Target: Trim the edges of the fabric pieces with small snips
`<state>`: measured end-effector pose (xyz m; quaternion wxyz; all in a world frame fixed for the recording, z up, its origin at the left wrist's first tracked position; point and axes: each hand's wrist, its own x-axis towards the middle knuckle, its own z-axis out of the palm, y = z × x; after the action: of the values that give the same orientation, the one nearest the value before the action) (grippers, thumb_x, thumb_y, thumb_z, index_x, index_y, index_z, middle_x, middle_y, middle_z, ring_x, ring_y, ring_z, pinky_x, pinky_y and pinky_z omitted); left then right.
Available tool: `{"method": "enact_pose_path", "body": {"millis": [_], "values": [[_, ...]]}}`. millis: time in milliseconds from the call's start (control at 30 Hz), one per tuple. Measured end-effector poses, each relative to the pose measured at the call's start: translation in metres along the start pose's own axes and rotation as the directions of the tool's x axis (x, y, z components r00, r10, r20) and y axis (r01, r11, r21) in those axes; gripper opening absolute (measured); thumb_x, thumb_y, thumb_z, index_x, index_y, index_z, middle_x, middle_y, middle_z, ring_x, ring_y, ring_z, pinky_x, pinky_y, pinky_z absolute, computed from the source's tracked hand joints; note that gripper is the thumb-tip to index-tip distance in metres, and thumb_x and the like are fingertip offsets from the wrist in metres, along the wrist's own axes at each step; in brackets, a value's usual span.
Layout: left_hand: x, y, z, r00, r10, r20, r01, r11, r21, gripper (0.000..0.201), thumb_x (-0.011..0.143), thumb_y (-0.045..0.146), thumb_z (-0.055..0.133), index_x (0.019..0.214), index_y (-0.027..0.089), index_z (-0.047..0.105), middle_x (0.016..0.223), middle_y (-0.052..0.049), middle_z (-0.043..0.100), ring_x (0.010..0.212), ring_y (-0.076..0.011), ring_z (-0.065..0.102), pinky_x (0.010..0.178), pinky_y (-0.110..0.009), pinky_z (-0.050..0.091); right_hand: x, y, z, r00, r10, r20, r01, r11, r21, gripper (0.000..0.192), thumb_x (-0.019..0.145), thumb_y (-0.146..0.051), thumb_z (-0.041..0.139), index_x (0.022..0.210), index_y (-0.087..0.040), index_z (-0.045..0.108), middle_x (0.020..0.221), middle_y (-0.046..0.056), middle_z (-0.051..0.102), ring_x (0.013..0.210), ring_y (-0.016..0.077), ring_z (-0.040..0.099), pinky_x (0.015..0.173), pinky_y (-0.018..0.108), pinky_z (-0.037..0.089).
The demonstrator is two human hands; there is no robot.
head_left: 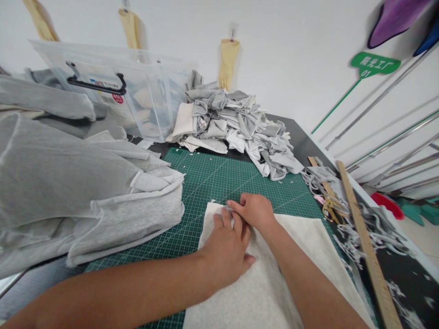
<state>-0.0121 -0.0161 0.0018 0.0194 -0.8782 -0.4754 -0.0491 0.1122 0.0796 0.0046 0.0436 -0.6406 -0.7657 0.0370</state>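
A cream-coloured piece of fabric [267, 283] lies spread on the green cutting mat [219, 171]. My left hand [228, 246] rests on it near its far edge, palm down with the fingers stretched out. Just beyond, my right hand [254, 210] is at that far edge, its thumb pointing left and its other fingers curled under. Whatever the right fingers hold is hidden by the hand itself. The two hands touch or overlap at the fingers.
Grey fabric pieces [113, 183] are heaped at left, before a clear plastic bin [147, 96]. A pile of grey and white cloth [236, 119] stands at the back. At right lie gold-handled scissors [331, 210], a wooden ruler [366, 242] and fabric scraps [356, 242].
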Motion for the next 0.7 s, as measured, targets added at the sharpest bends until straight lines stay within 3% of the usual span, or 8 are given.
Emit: {"method": "enact_pose_path", "body": {"millis": [700], "values": [[-0.0005, -0.0017, -0.0029, 0.999, 0.012, 0.042, -0.012, 1.0, -0.001, 0.073, 0.086, 0.06, 0.041, 0.139, 0.011, 0.038, 0.141, -0.026, 0.034, 0.126, -0.0508, 0.03, 0.094, -0.061, 0.028, -0.0001, 0.0036, -0.0001, 0.999, -0.05, 0.003, 0.05, 0.998, 0.023, 0.057, 0.08, -0.073, 0.037, 0.063, -0.024, 0.06, 0.06, 0.001, 0.062, 0.057, 0.0148, 0.051, 0.051, 0.027, 0.022]]}}
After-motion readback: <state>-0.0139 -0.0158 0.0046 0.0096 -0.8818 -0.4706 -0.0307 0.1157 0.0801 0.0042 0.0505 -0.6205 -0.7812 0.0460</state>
